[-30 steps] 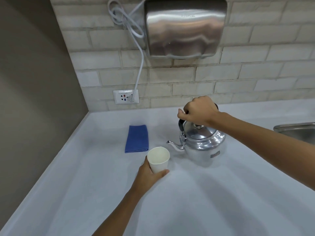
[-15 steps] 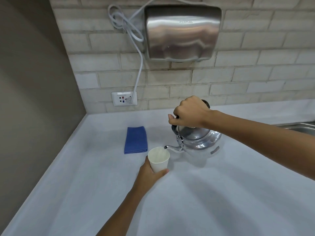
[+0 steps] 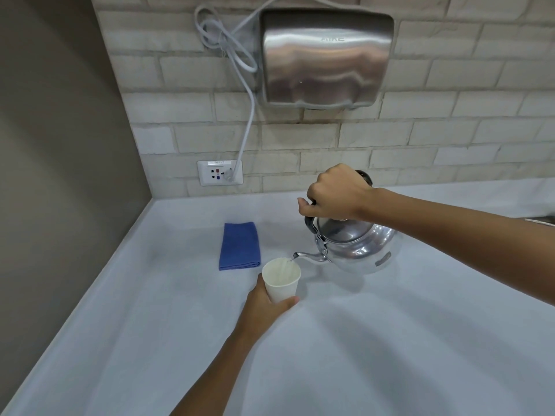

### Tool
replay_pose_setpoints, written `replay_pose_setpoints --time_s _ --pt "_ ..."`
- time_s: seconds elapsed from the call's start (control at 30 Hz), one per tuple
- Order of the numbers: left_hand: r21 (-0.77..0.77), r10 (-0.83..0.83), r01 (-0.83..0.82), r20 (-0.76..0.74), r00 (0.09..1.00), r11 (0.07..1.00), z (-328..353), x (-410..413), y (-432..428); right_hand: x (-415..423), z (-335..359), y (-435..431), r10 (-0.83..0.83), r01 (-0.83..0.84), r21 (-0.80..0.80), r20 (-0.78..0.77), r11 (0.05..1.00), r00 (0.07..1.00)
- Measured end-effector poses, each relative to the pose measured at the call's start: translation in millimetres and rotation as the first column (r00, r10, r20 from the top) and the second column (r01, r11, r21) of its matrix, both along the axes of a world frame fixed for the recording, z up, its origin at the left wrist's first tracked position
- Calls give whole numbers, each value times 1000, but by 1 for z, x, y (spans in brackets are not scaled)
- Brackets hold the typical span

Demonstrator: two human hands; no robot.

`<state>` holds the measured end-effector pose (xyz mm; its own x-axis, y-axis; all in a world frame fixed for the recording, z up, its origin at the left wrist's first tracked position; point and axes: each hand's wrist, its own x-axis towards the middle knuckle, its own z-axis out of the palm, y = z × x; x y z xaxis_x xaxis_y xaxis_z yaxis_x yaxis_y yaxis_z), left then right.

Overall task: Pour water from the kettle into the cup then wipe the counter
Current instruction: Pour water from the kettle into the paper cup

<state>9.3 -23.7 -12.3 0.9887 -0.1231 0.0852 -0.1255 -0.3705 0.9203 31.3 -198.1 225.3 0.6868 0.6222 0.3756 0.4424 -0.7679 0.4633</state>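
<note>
I am pouring water: my right hand (image 3: 336, 192) is clenched over the black top handle of the kettle (image 3: 357, 246), which I am holding tilted above the counter (image 3: 390, 340), its thin spout reaching just over the rim of the cup (image 3: 281, 279). My left hand (image 3: 265, 301) is wrapping the lower wall of the cup from the near side, steadying it, and a fine stream is falling inside. The kettle is polished steel and probably heavy with water, so I am judging the handle as the only sound place to take it; the body looks slippery and may be hot. The cup looks like thin paper, light and easily crushed or tipped, so my grip on it should stay gentle and low. The blue cloth (image 3: 239, 246), folded and soft, is lying flat just behind the cup, untouched, waiting for the wiping. Compared with a second ago, the kettle is now lifted and tipped further forward, and its spout has moved from beside the cup to over its rim.
</note>
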Motion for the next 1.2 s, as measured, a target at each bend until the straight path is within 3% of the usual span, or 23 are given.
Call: replay_pose_setpoints --time_s 1.2 --pt "-9 -20 20 7 1000 1000 -1 -1 2 -1 12 1 -34 33 -91 -10 995 999"
